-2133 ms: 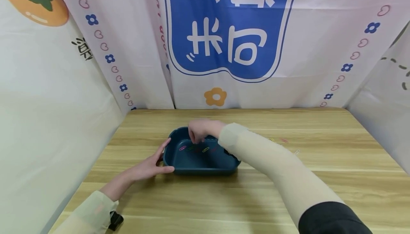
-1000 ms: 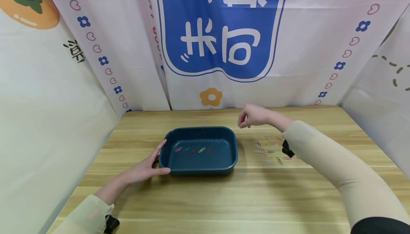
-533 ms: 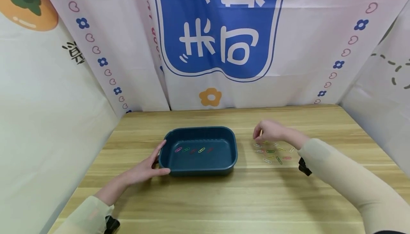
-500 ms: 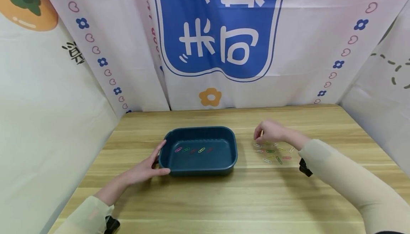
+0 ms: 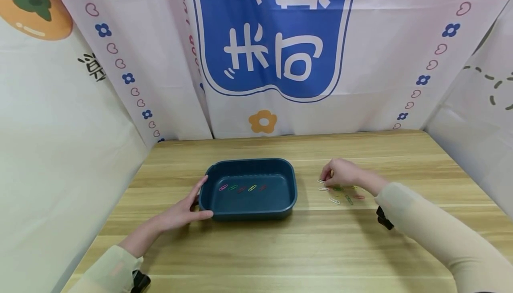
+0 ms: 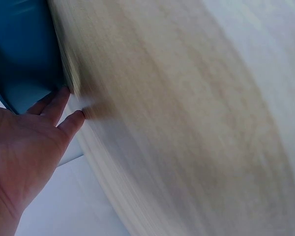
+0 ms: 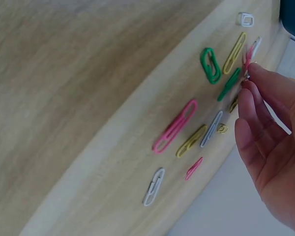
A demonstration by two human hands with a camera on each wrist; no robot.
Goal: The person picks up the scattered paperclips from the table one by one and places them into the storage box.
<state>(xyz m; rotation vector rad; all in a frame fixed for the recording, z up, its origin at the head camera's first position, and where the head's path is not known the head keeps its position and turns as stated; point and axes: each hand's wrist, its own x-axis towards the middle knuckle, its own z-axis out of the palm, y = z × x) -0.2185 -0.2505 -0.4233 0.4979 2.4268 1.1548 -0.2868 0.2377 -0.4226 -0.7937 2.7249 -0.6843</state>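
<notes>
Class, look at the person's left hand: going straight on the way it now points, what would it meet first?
The dark blue tray: the left hand points at its left end, and the fingertips appear to touch it, though exact contact is hard to judge.

White printed cloths (image 5: 380, 61) hang behind and beside a wood-grain bench (image 5: 264, 255) across the lower frame, a blue lettered panel (image 5: 271, 28) top centre, an orange fruit print (image 5: 54, 23) upper left.

Your left hand (image 6: 29, 152) touches the end of the blue tray (image 6: 24, 49) with extended fingers; past one edge of the wood-grained table (image 6: 162, 98), a pale surface (image 6: 71, 204) shows.
</notes>
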